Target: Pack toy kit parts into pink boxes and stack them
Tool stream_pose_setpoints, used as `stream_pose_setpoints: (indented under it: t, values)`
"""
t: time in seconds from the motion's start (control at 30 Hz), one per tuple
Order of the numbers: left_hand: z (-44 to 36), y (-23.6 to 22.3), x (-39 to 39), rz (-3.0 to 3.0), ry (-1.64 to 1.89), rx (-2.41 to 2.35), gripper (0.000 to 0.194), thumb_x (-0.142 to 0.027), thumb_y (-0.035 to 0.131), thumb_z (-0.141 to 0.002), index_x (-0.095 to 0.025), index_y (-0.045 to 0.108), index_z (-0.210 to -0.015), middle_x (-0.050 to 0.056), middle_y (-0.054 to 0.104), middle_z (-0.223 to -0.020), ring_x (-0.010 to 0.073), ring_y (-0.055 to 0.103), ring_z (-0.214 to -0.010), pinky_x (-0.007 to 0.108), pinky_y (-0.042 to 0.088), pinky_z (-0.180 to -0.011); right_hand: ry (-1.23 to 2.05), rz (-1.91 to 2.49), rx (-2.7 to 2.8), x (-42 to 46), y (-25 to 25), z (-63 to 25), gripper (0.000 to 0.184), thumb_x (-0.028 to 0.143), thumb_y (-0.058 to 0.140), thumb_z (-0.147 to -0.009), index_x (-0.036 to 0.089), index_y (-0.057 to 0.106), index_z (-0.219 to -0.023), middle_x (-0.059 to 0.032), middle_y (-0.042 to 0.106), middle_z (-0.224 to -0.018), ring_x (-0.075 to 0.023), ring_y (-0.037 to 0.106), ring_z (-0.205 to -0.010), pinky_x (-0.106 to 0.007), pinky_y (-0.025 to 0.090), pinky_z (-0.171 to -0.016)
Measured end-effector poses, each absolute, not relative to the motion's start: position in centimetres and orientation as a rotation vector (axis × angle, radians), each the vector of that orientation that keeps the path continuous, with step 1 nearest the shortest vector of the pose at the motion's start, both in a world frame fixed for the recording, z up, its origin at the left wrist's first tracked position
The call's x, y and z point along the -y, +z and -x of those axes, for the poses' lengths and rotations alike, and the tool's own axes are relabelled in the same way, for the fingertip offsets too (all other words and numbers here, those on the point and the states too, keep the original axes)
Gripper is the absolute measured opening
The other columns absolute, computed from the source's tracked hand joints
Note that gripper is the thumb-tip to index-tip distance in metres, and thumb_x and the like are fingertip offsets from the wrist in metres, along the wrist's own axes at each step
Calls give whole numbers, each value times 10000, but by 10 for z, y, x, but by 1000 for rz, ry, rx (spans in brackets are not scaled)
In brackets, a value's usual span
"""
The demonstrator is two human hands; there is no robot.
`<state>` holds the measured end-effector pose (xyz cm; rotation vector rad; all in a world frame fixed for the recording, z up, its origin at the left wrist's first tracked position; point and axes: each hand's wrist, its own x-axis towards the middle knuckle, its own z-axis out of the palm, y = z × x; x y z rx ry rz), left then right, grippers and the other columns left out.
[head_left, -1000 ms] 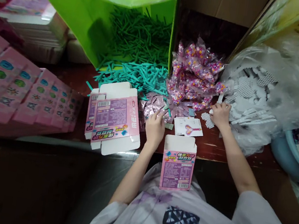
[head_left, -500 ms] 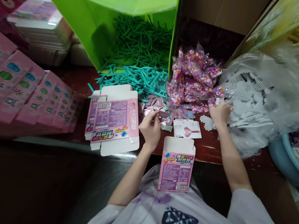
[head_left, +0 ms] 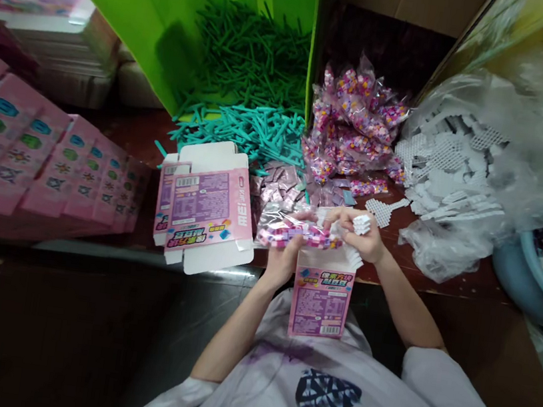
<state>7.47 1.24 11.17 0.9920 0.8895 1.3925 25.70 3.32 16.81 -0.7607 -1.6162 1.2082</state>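
Observation:
My left hand (head_left: 285, 258) is closed on a clear bag of colourful beads (head_left: 292, 235), mostly pink, purple and white. Close beside it, my right hand (head_left: 366, 241) grips a white studded plastic piece (head_left: 361, 224); more white edging shows below its fingers. The fingers of both hands nearly meet at the bag's right end. Just under them stands an upright pink and purple box (head_left: 321, 303), against my shirt, its top flap raised. On the table, right of the hands, lies a loose white pegboard (head_left: 380, 212).
Flattened pink boxes (head_left: 207, 211) lie left of my hands. Behind are teal sticks (head_left: 245, 134) spilling from a green bin (head_left: 168, 74), small purple packets (head_left: 278, 184) and bagged beads (head_left: 352, 131). White pegboards (head_left: 451, 168) fill a plastic bag at right, near a blue basin (head_left: 520, 265). Finished-looking boxes (head_left: 50, 159) line the left.
My right hand has come left from the white pegboards to above the box, carrying white pieces. A bead bag is now in my left hand. The white printed leaflet no longer shows on the table.

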Motion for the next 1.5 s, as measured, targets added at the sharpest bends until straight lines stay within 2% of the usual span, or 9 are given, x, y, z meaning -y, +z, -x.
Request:
stream_pose_setpoints:
  t: [0.17, 0.37, 0.53, 0.7, 0.8, 1.0, 1.1, 1.33, 1.5]
  values:
    - [-62, 103, -15, -799, 1477, -1007, 465, -398, 792, -673, -180, 629, -1050, 60, 687, -1000, 182, 662, -902, 306, 516, -864, 986, 958, 1517, -35, 121, -269, 463, 601, 400, -903, 210, 605, -763, -34, 575, -748, -175, 555, -734, -364, 464, -781]
    - [-62, 88, -21, -705, 1549, -1082, 440, -419, 842, -603, -174, 596, -873, 0, 673, -800, 113, 640, -719, 216, 505, -713, 1085, 1055, 1312, -17, 99, -308, 611, 741, 528, -766, 213, 666, -1040, -25, 625, -708, -135, 523, -554, -274, 437, -509]
    - [-79, 81, -22, -783, 1492, -1015, 409, -411, 804, -676, -189, 619, -966, 14, 682, -920, 113, 638, -816, 216, 487, -786, 1258, 1078, 1397, -7, 90, -332, 523, 651, 648, -742, 197, 705, -993, -62, 697, -882, -114, 551, -521, -291, 474, -539]
    - [-83, 76, -22, -882, 1482, -1167, 354, -451, 727, -744, -161, 619, -915, 27, 678, -861, 132, 632, -778, 227, 483, -734, 1347, 1064, 1276, 2, 74, -334, 512, 613, 671, -738, 169, 700, -992, -60, 713, -778, -103, 515, -468, -240, 395, -418]
    - [-86, 73, -22, -916, 1419, -1127, 334, -405, 725, -738, -164, 598, -930, 36, 685, -894, 147, 649, -814, 240, 492, -749, 1401, 1217, 1321, 8, 73, -320, 470, 444, 764, -709, 165, 668, -1075, -38, 720, -716, -141, 610, -564, -245, 451, -512]
    - [-90, 71, -14, -1438, 1190, -1280, 747, -294, 727, -719, -204, 390, -1380, 87, 680, -1016, 222, 661, -892, 370, 472, -859, 1121, 1338, 1216, 24, 70, -292, 251, 423, 627, -842, 193, 625, -942, -36, 729, -817, -127, 570, -586, -259, 420, -576]
    - [-85, 76, -9, -1882, 1090, -1432, 742, -267, 688, -716, -200, 413, -1401, 155, 574, -1250, 307, 571, -1120, 467, 379, -960, 947, 1440, 1332, 34, 66, -285, 182, 369, 629, -849, 200, 664, -906, -42, 723, -865, -147, 567, -651, -282, 406, -613]
    - [-73, 70, 13, -2342, 880, -1313, 152, -245, 592, -780, -243, 727, -850, 81, 456, -1431, 359, 350, -1320, 544, 233, -984, 733, 1361, 1912, 46, 66, -285, 289, 344, 598, -861, 215, 680, -616, -35, 704, -896, -176, 495, -742, -388, 373, -798]
    - [-66, 44, 25, -2219, 1071, -1156, 214, -283, 513, -845, -215, 697, -760, 92, 670, -1107, 279, 551, -1082, 469, 291, -939, 569, 1430, 1224, 62, 41, -257, 327, 413, 491, -902, 274, 614, -1171, -78, 557, -1166, -223, 539, -979, -393, 424, -879]
